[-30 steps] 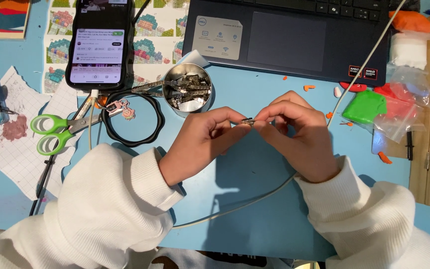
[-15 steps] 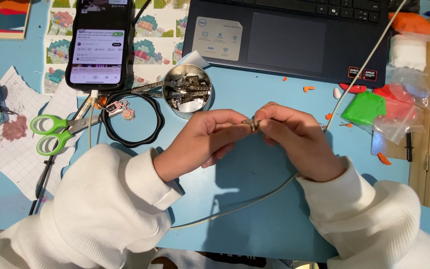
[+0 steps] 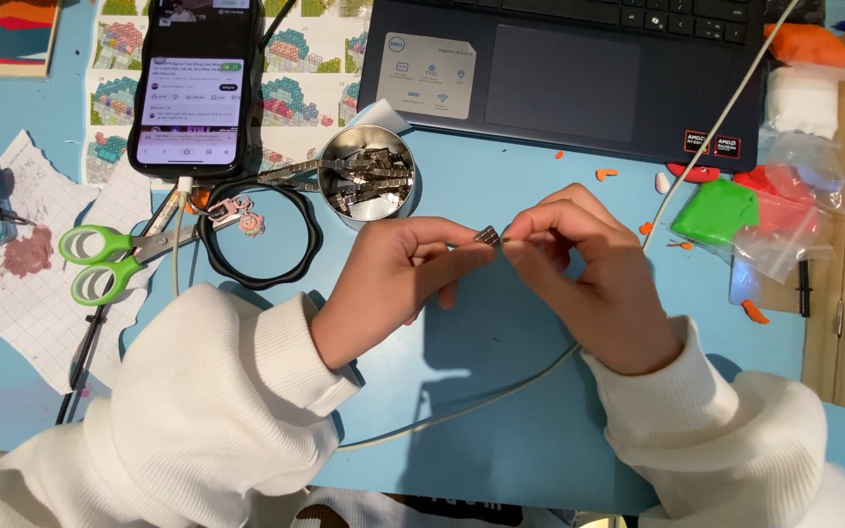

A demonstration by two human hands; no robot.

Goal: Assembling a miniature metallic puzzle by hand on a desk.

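Observation:
My left hand (image 3: 398, 279) and my right hand (image 3: 594, 279) meet above the blue table (image 3: 501, 430), fingertips pinched together on a small dark metal piece (image 3: 487, 235). Both hands grip it, one from each side. White sleeves cover both my arms. A round metal tin (image 3: 368, 176) with several similar small metal pieces stands just up and left of my left hand.
A dark laptop (image 3: 559, 73) lies at the top. A phone (image 3: 193, 88) stands at top left, with green-handled scissors (image 3: 110, 259) and a black ring (image 3: 256, 240) below it. Green clay (image 3: 716, 210) and plastic bags sit at right. A white cable (image 3: 501, 391) runs under my hands.
My hands have stayed together over the same spot, with small shifts of the fingers on the metal piece. Nothing else moved.

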